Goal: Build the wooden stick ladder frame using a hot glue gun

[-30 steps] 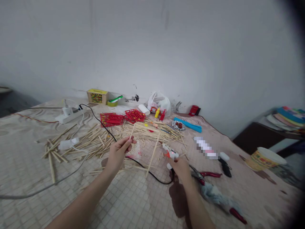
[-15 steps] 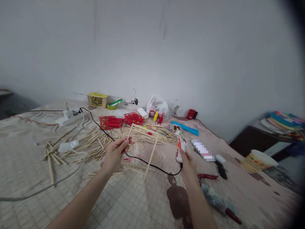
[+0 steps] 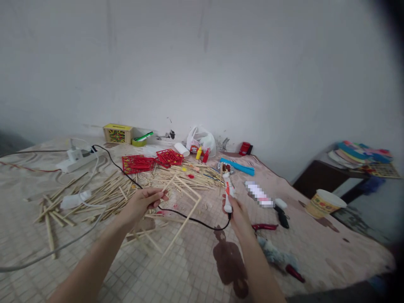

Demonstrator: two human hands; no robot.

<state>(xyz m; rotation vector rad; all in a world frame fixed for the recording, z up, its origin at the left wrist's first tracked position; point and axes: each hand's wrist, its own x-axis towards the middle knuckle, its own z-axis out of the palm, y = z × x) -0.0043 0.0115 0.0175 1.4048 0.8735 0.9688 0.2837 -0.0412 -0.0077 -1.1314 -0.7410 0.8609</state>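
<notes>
My left hand [image 3: 145, 200] pinches one end of a thin wooden stick frame [image 3: 186, 219], whose joined sticks form angled corners above the table. My right hand [image 3: 236, 210] is wrapped round a white and orange hot glue gun [image 3: 227, 191], held upright to the right of the frame. A black cord [image 3: 195, 220] runs from the gun's base, passes by my left hand and leads to the power strip [image 3: 80, 161]. Many loose wooden sticks [image 3: 110, 191] lie beyond and left of my hands.
Red cut-out pieces [image 3: 139, 163], a yellow paint bottle [image 3: 198, 152] and a plastic bag [image 3: 202, 139] stand toward the wall. Right of my arm lie red-handled pliers [image 3: 265, 227], a phone-like pixelated object [image 3: 259, 194] and a black-handled tool [image 3: 282, 216]. A paper bucket [image 3: 325, 204] sits at the right edge.
The stick frame has tilted and turned, its free end swinging down and left. Both hands appear further left, along with the whole scene, as the view has shifted right.
</notes>
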